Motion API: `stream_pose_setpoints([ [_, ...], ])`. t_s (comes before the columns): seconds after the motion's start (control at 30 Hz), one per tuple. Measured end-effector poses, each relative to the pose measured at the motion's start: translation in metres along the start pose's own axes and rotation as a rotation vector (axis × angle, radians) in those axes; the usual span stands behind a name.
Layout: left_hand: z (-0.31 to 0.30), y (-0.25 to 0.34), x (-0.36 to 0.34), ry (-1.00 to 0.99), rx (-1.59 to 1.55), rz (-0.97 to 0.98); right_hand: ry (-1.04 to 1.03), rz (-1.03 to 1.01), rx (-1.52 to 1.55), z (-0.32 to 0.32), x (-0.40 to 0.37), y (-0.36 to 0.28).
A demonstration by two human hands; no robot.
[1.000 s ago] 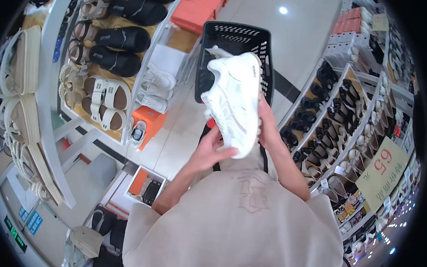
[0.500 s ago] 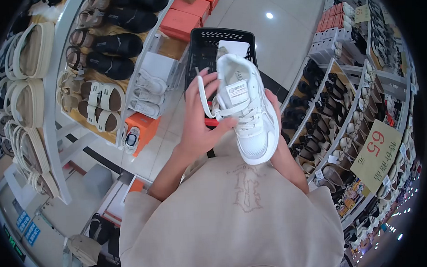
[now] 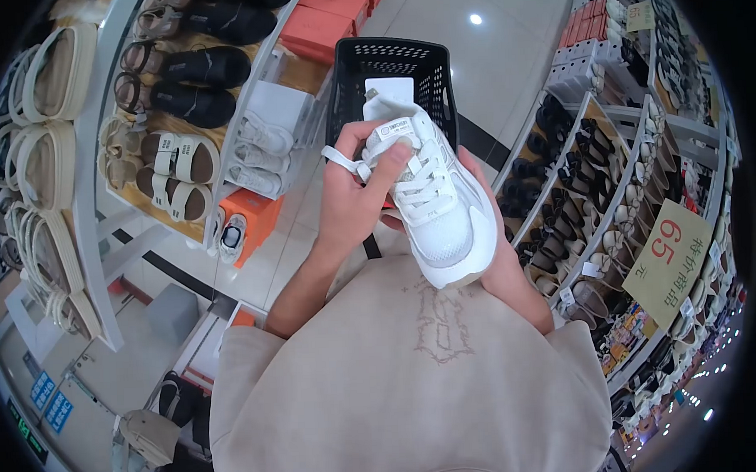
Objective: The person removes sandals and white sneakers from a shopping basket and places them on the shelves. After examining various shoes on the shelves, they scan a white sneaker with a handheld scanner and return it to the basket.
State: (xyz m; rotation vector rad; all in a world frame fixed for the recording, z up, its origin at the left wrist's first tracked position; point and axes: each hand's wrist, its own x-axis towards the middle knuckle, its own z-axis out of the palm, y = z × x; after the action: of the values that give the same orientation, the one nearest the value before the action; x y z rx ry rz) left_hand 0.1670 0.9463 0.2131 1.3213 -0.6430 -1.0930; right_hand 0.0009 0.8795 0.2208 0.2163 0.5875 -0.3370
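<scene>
A white lace-up sneaker point(image 3: 443, 204) is held in front of my chest, its toe tilted down toward me. My left hand point(image 3: 352, 199) pinches the sneaker's tongue, with the thumb pressed on the label and the fingers behind it. A loose lace end point(image 3: 342, 161) sticks out past those fingers. Along the shoe's right side, my right hand point(image 3: 502, 261) supports it; most of its fingers are hidden behind the sneaker. Just beyond the shoe stands a black perforated basket point(image 3: 347, 58) with a white item point(image 3: 389, 89) in it.
On the left, shelves carry black sandals point(image 3: 194, 105), white-strapped sandals point(image 3: 179, 155) and white sneakers point(image 3: 263, 157). An orange box point(image 3: 261, 219) sits below, another sneaker point(image 3: 232, 237) beside it. Shoe racks point(image 3: 592, 158) with a price sign point(image 3: 669, 263) line the right. A backpack point(image 3: 150, 435) is at lower left.
My left thumb has moved up from the laces onto the tongue label. The tongue now leans toward me, covering the opening that showed earlier. The sneaker has tilted slightly.
</scene>
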Motion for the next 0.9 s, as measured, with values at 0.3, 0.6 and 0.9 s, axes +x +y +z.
stream_pose_setpoints([
  [0.3, -0.004, -0.008, -0.004, -0.024, 0.285, 0.241, 0.042, -0.261, -0.171, -0.004, -0.004, -0.005],
  [0.6, -0.003, -0.033, -0.013, -0.181, -0.183, 0.029, 0.151, -0.705, -0.753, -0.021, 0.002, 0.013],
  [0.9, -0.022, -0.079, -0.018, -0.050, -0.099, -0.085, -0.017, -0.977, -1.436, -0.044, 0.006, 0.022],
])
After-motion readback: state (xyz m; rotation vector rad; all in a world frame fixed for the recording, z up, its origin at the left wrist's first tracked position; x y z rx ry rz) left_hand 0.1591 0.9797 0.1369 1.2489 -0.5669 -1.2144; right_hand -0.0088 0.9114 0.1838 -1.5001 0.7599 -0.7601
